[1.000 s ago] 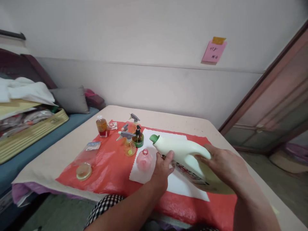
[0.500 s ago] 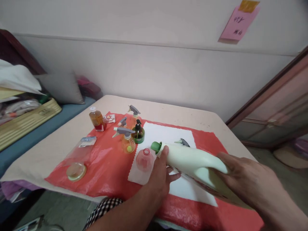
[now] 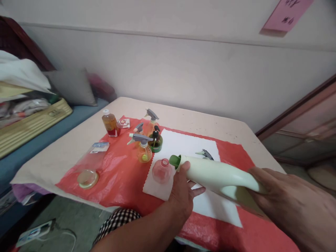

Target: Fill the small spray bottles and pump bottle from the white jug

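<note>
A pale green jug (image 3: 210, 171) lies tilted nearly flat in the air, its green spout (image 3: 175, 161) pointing left. My right hand (image 3: 275, 194) is closed round its handle at the rear. Under the neck is my left hand (image 3: 182, 192), thumb over the top and fingers reaching beneath, some spread. Just left of the spout, apart from it, a translucent pink bottle (image 3: 161, 172) stands uncapped on a white scalloped sheet (image 3: 189, 140). Behind the jug, a grey spray trigger head (image 3: 207, 154) shows partly. No liquid stream is visible at the spout.
Spray bottles (image 3: 144, 152) with grey triggers and a dark pump bottle (image 3: 156, 140) stand left of the sheet. Farther left are an amber bottle (image 3: 110, 123), a round lid (image 3: 88, 179) and a clear bag (image 3: 91, 157). Red plastic (image 3: 115, 182) covers part of the table (image 3: 52, 159).
The camera view has shifted, so the table's things appear farther right and slightly higher. Both hands keep their hold on the jug, with its spout still beside the pink bottle.
</note>
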Available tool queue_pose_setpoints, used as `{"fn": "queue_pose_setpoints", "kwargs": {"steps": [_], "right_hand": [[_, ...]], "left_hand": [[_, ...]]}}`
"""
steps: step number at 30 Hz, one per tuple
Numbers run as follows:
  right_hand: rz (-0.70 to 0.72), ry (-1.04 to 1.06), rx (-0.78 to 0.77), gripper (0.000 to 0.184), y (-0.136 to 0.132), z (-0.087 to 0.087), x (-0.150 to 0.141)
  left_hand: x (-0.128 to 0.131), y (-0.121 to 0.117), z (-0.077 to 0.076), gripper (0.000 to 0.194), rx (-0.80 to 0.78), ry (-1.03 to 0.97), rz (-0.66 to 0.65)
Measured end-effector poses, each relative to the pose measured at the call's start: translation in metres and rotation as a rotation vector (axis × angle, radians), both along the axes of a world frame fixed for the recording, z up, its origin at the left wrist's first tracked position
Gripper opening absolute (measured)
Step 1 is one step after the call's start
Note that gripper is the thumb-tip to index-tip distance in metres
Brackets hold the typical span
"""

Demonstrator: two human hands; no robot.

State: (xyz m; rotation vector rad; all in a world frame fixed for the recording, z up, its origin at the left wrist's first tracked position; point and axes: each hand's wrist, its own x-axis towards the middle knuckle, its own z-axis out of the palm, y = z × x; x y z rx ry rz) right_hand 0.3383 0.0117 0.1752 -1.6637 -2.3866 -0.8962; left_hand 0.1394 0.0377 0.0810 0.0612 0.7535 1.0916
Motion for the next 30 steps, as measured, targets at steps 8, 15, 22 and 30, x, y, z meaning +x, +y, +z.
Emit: {"fn": "queue_pose_setpoints", "kwargs": {"steps": [8,15,22,30], "right_hand": [[0.037,-0.031,0.07,0.011,-0.002,0.002,-0.007],[0.048,-0.04,0.136,0.015,-0.004,0.009,-0.022],[0.03,-0.044,0.123,0.009,-0.005,0.008,-0.019],[0.036,-0.062,0.127,0.006,-0.006,0.007,-0.019]], "left_hand": [[0.001,-0.001,-0.002,0.059,0.016,-0.019,0.022],[0.001,-0.002,-0.001,0.057,0.016,-0.066,0.043],[0.001,-0.002,-0.002,0.053,0.005,-0.07,0.043],[-0.001,-0.003,0.0,0.056,0.052,-0.097,0.05]]}}
